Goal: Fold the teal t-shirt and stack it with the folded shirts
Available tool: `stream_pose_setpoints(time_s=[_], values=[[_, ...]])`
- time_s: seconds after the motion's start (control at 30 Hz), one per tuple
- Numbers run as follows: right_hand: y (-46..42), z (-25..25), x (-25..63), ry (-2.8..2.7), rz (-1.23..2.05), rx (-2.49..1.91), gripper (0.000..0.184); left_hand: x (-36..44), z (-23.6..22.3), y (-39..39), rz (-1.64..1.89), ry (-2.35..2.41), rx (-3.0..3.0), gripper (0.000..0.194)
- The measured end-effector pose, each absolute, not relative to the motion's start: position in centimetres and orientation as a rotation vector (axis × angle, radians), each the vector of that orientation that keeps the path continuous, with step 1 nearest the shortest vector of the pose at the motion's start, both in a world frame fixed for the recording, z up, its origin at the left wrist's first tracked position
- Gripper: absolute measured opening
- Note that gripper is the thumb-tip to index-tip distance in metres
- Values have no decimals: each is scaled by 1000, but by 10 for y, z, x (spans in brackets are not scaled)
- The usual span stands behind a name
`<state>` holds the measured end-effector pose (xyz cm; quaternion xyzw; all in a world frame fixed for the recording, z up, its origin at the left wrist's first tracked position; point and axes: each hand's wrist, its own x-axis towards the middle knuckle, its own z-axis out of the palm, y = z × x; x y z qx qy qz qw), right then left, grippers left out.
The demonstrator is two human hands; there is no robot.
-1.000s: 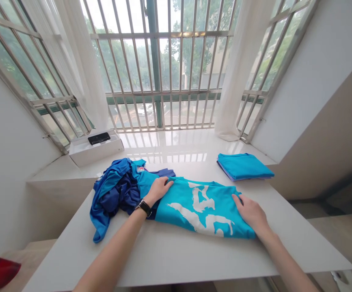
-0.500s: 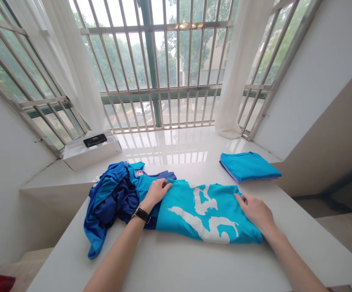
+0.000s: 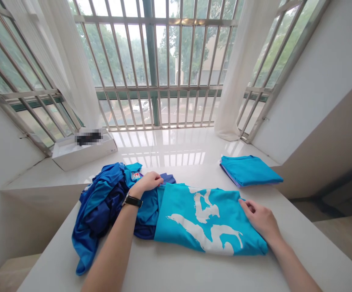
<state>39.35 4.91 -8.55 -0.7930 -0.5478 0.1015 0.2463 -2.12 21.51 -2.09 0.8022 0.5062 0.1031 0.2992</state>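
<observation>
A turquoise T-shirt (image 3: pixel 191 231) with large white brush-stroke characters lies folded on the white table. At its upper left corner is my left hand (image 3: pixel 147 182), fingers closed on the turquoise cloth; the fingertips are partly hidden. My right hand (image 3: pixel 259 217) pinches the shirt's right edge between thumb and fingers. Beside and partly under the left forearm sits a crumpled heap of blue clothes (image 3: pixel 98 207), with a small white-and-red label (image 3: pixel 135 176) showing near its top.
Folded clothes (image 3: pixel 250 168), turquoise on top, lie at the back right of the table. A white box (image 3: pixel 86 152) with a blurred dark object on it stands on the sill at left. Behind are barred windows (image 3: pixel 163 73) and white curtains (image 3: pixel 232 109).
My left hand has shifted a little left along the shirt's upper edge. The right hand stays at the right edge. The view has tilted slightly.
</observation>
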Motion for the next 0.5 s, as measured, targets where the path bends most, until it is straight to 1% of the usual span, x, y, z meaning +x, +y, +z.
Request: stream_pose_setpoints(time_s=[0.13, 0.2, 0.27, 0.33, 0.43, 0.5], values=[[51, -81, 406, -1511, 356, -2158, 51, -21, -18, 212, 250, 1330, 2191, 30], [55, -66, 410, -1552, 385, -2197, 48, -20, -13, 208, 230, 1315, 2170, 29], [64, -42, 402, -1562, 322, -2218, 45, -20, -8, 204, 183, 1304, 2129, 26], [76, -11, 378, -1560, 263, -2112, 46, -20, -6, 203, 139, 1329, 2144, 23], [101, 30, 318, -1771, 432, -1853, 41, -22, -9, 204, 104, 1426, 2235, 20], [118, 41, 274, -1934, 536, -1730, 36, -23, -13, 206, 93, 1477, 2262, 19]])
